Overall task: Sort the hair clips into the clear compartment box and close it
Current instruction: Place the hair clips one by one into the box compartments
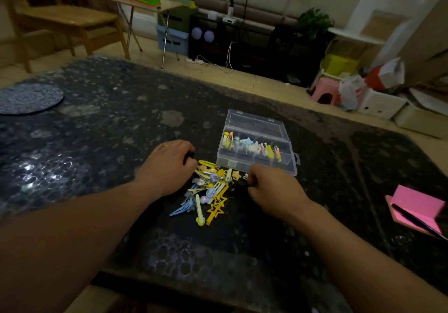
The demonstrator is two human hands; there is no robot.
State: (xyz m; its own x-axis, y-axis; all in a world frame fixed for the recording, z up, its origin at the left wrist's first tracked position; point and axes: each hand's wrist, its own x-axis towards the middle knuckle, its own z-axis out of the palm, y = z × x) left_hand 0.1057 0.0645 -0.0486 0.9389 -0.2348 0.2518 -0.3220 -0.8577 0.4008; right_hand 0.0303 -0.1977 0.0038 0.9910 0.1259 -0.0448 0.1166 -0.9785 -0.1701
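Loose hair clips (211,191) lie heaped on the dark table (97,123), between both hands and just in front of the clear compartment box (257,165). Its lid is open and some clips already sit in its cells.

Left hand (169,165), right hand (269,186): fingers curled down at the pile's edges, backs to camera. Cannot tell whether either pinches a clip.

Clips likely light, stiff, slick and prone to tangling. Best pinched singly along the flat bar.
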